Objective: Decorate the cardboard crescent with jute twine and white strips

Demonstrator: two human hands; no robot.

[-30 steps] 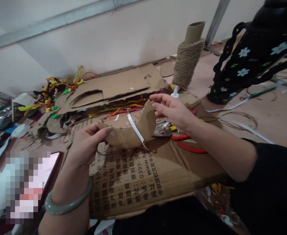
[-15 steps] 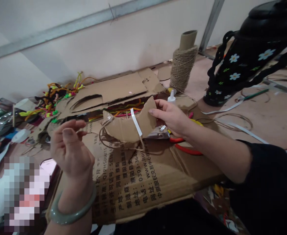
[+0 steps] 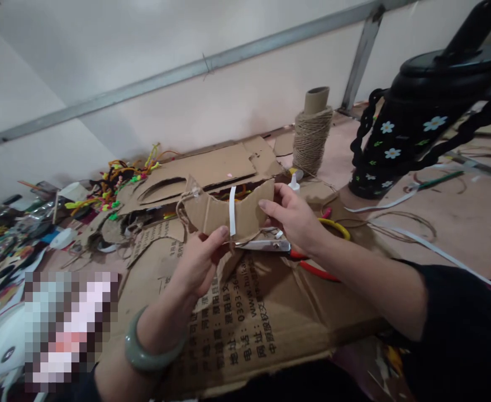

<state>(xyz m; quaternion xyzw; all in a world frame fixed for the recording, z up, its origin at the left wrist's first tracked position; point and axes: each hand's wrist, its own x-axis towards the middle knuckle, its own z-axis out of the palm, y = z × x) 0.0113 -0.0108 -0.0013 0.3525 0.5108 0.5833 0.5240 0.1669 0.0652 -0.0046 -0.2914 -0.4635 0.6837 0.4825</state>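
A curved cardboard piece [image 3: 215, 215] with pointed ends is held up in front of me. A white strip [image 3: 232, 211] crosses its middle. Brown twine [image 3: 181, 212] hangs in a loop at its left end, where a shiny clear patch shows. My right hand [image 3: 298, 218] pinches the right end between thumb and fingers. At the lower edge, my left hand [image 3: 201, 262] closes with its thumb in front, beside the strip; its other fingertips are hidden. Below the piece lie scissors [image 3: 264, 245] with red handles, on a printed cardboard sheet [image 3: 279, 312].
A twine spool [image 3: 311, 139], a white-tipped glue bottle [image 3: 294, 184] and a black flowered tumbler [image 3: 400, 134] stand at the back and right. Colourful pipe cleaners [image 3: 132, 173] pile up at back left. Cut cardboard [image 3: 211, 164] lies behind; white ribbon [image 3: 429, 243] trails at right.
My left hand has moved right and closed at the cardboard piece's lower edge. The twine loop below the piece has been drawn up. My right hand keeps its hold; the camera view has shifted.
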